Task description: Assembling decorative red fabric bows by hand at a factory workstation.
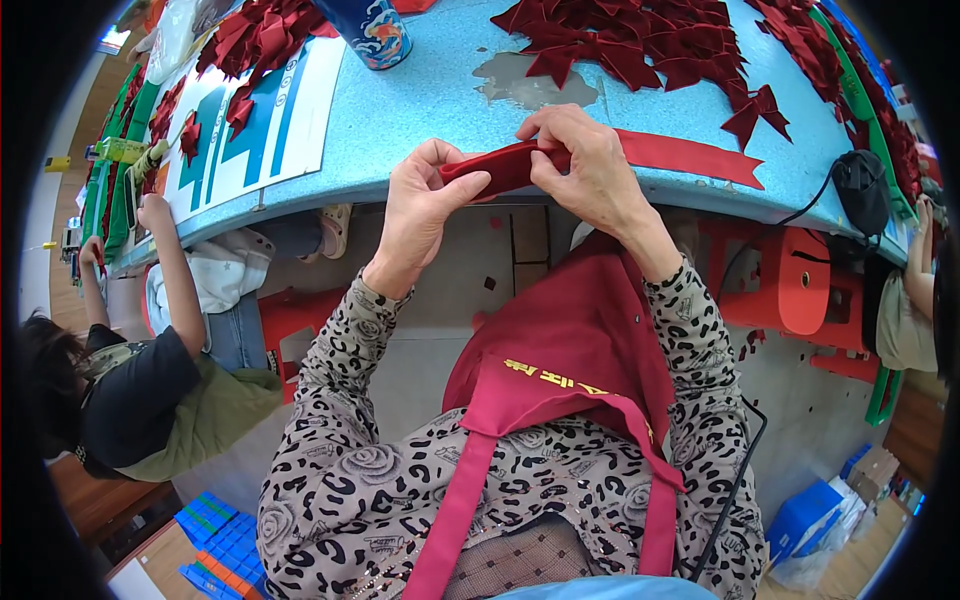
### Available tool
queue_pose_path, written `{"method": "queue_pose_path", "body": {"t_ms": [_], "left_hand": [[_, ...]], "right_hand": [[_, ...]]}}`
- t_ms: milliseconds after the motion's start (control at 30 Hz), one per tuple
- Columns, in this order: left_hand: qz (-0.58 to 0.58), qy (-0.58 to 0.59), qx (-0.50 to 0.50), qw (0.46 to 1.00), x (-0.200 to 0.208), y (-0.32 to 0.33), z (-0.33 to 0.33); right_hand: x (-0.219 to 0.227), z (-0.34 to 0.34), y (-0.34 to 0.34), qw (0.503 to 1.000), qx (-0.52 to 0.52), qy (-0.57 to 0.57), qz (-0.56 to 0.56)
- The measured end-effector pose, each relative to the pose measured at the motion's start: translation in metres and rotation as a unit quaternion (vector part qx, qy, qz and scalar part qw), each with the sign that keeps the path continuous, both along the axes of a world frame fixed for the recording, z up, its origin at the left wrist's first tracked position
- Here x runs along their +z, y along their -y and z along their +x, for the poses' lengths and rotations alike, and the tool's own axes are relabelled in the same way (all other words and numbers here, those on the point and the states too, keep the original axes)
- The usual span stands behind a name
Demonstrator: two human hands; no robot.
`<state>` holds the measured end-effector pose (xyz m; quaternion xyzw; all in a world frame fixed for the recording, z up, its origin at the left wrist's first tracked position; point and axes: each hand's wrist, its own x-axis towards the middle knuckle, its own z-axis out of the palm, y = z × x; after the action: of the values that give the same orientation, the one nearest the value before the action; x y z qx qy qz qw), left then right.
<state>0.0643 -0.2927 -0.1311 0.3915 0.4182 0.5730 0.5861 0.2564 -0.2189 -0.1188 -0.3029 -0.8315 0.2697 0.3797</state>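
Observation:
Between my two hands, just over the near edge of the blue table, a dark red velvet ribbon (507, 168) is folded into a flat loop. My left hand (425, 195) pinches the loop's left end between thumb and fingers. With thumb and bent fingers, my right hand (585, 165) grips the right part of the loop. A ribbon tail (690, 160) runs out from behind the right hand and lies on the table, its end notched. Part of the ribbon is hidden under my right fingers.
Finished red bows (640, 45) lie heaped at the far side, with more red pieces (265, 40) at the far left. A blue patterned cup (375, 35) stands by a white-and-teal board (270, 130). A black pouch (860, 190) sits at the right edge. Red stools (790, 285) and co-workers flank me.

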Motion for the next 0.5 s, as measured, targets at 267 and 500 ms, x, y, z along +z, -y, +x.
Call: {"method": "queue_pose_path", "body": {"t_ms": [267,500], "left_hand": [[-0.004,0.02,0.007,1.0,-0.0007,-0.0011,0.0041],[0.003,-0.018,0.031,0.999,-0.0039,-0.0019,0.0056]], "right_hand": [[-0.0018,-0.0008,-0.0025,1.0,0.009,0.0,0.026],[-0.0076,-0.0014,-0.0045,0.999,0.008,0.01,0.038]]}}
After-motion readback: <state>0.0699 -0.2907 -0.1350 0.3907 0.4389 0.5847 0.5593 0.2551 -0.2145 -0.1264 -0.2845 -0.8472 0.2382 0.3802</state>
